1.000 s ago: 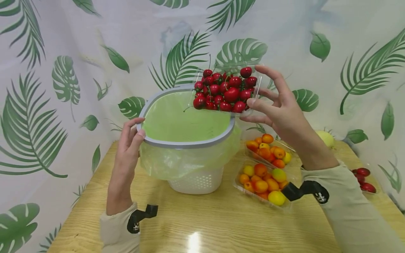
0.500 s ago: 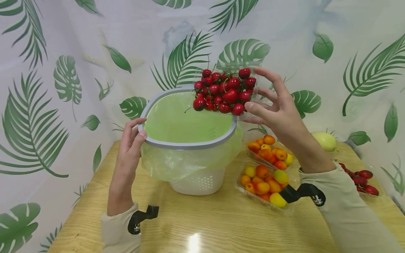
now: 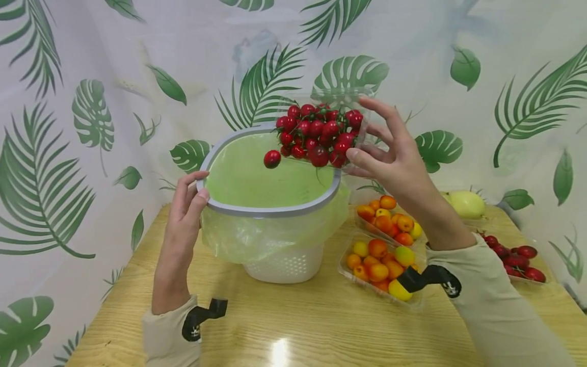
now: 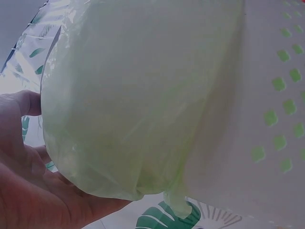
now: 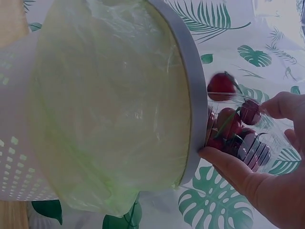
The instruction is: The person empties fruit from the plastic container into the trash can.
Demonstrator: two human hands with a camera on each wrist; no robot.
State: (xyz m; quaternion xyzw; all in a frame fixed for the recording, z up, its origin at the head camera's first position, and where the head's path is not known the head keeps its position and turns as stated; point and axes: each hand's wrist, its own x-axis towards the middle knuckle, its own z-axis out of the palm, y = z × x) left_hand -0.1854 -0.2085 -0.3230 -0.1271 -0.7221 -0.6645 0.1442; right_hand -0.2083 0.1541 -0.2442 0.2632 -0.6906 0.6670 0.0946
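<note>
A white perforated trash bin (image 3: pixel 282 267) stands on the table with a grey rim (image 3: pixel 275 210) and a light green bag (image 3: pixel 270 234) folded over its outside. My left hand (image 3: pixel 181 219) pinches the rim at its left side. Over the bin's back right, my right hand (image 3: pixel 394 153) grips a clear plastic box (image 3: pixel 359 130), tilted toward the opening and full of cherries (image 3: pixel 316 130). One cherry (image 3: pixel 272 159) is outside the box, in the air above the bag's mouth. In the right wrist view the box (image 5: pixel 267 129) sits close against the rim.
Two clear boxes of orange and yellow fruit, a nearer one (image 3: pixel 378 270) and a farther one (image 3: pixel 385 221), stand right of the bin. Beyond my right forearm are a box of dark red fruit (image 3: pixel 518 262) and a pale yellow-green melon (image 3: pixel 467 204).
My right hand has moved the box slightly left and tilted it further. Cherries have shifted toward its lower side, and one has come out over the bin. The left hand keeps its hold.
</note>
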